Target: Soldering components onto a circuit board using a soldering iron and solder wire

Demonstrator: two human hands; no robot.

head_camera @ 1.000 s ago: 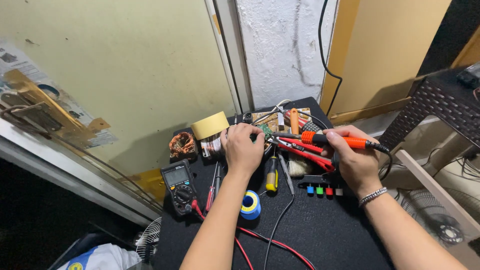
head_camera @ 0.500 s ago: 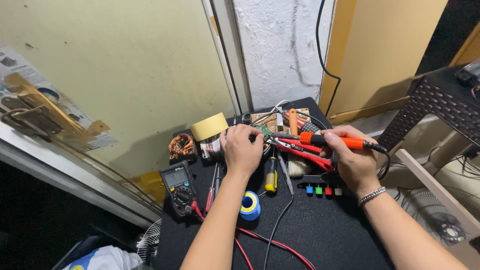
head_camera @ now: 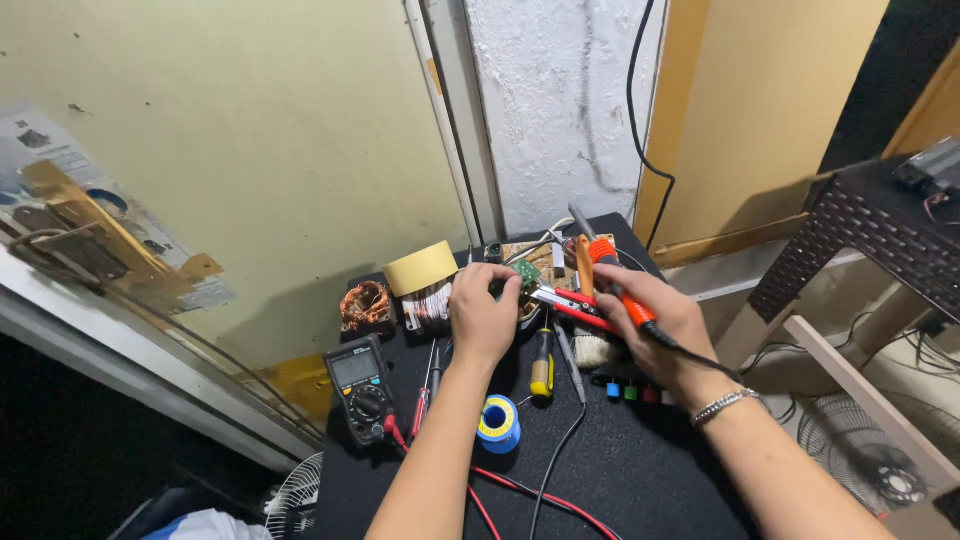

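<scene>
My left hand (head_camera: 484,318) is closed over a small green circuit board (head_camera: 526,274) at the back of the black table (head_camera: 640,470). My right hand (head_camera: 660,325) grips an orange-handled soldering iron (head_camera: 606,264), its metal tip pointing up and away, above a brown circuit board (head_camera: 545,257). Red-handled pliers (head_camera: 570,304) lie between the two hands, under the right fingers. A yellow-and-black screwdriver (head_camera: 542,365) lies just in front of the left hand.
A multimeter (head_camera: 360,385) with red leads sits at the left edge. A roll of masking tape (head_camera: 421,267), a copper coil (head_camera: 365,304), a blue solder spool (head_camera: 497,421) and a row of coloured plugs (head_camera: 630,391) lie around. A woven stool (head_camera: 870,245) and a fan (head_camera: 870,465) stand right.
The soldering iron in my right hand has swung from lying level across the boards to pointing up and away. My left hand has stayed on the small board.
</scene>
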